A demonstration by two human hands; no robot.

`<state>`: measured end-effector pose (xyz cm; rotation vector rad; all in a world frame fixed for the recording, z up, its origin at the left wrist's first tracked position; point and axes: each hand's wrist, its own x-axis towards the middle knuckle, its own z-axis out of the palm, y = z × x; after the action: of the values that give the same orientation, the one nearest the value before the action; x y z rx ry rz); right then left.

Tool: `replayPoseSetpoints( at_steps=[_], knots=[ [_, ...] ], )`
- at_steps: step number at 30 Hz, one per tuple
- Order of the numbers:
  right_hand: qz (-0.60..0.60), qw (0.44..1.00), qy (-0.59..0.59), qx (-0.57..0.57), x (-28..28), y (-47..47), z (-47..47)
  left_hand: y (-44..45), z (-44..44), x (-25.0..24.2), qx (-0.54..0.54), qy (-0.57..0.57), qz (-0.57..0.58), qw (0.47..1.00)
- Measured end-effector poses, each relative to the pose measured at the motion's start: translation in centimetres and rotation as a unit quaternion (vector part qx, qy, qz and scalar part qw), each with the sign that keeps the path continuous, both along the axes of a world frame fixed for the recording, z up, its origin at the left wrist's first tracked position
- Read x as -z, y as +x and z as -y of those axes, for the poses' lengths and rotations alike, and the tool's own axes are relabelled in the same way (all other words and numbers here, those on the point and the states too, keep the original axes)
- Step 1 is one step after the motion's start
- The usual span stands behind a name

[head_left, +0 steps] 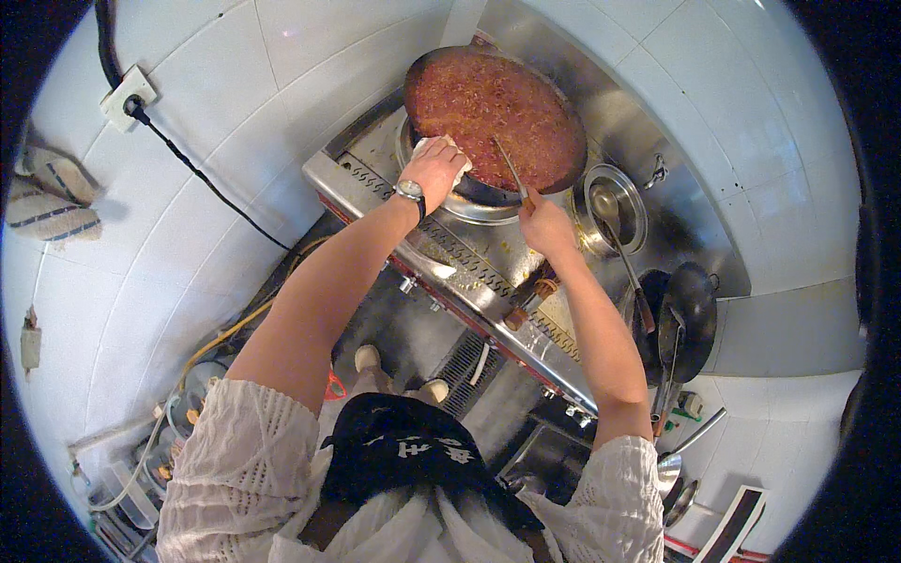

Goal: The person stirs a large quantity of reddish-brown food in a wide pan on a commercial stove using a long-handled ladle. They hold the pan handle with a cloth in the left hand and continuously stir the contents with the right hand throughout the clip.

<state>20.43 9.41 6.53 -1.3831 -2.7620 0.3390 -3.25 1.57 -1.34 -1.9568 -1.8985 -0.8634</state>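
Note:
A large wok (pixel 486 194) sits on the steel stove, filled almost to the rim with a thick red, oily mixture (pixel 486 105) with pale bits on its surface. My left hand (pixel 433 172) grips the wok's near-left rim through a folded white cloth (pixel 462 169). In my right hand (pixel 549 225) is the wooden handle of a long metal utensil (pixel 512 162). Its shaft slants into the red mixture, which hides the far end. Under my right forearm, a wooden-handled tool (pixel 531 302) lies across the stove's front edge.
Right of the wok stands a steel pot (pixel 637 243) with a ladle (pixel 605 203) in it, below a wall tap (pixel 657 171). Dark woks (pixel 693 324) lean farther right. Knobs (pixel 407 284) line the stove front (pixel 486 320). A power cord (pixel 204 190) runs down the left wall.

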Motion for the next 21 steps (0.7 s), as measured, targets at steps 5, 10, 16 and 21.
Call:
replayPoseSetpoints(
  at_steps=[5, 10, 16, 21],
  knots=[
    [0.043, 0.999, 0.017, 0.018, 0.7, -1.5, -1.5, 0.0, 0.0, 0.3, 0.0, 0.005, -0.004, 1.0],
    [0.105, 0.99, 0.089, 0.022, 0.7, -2.0, -3.3, -0.1, -0.3, 0.5, 0.003, 0.01, -0.001, 1.0],
    [0.156, 0.985, 0.065, 0.039, -0.2, -2.4, -4.4, 0.1, -0.1, 0.5, -0.011, 0.012, -0.012, 1.0],
    [0.125, 0.99, 0.047, 0.05, -0.1, -1.0, -3.5, 0.1, 0.2, 0.3, -0.015, 0.001, -0.007, 1.0]
  ],
)
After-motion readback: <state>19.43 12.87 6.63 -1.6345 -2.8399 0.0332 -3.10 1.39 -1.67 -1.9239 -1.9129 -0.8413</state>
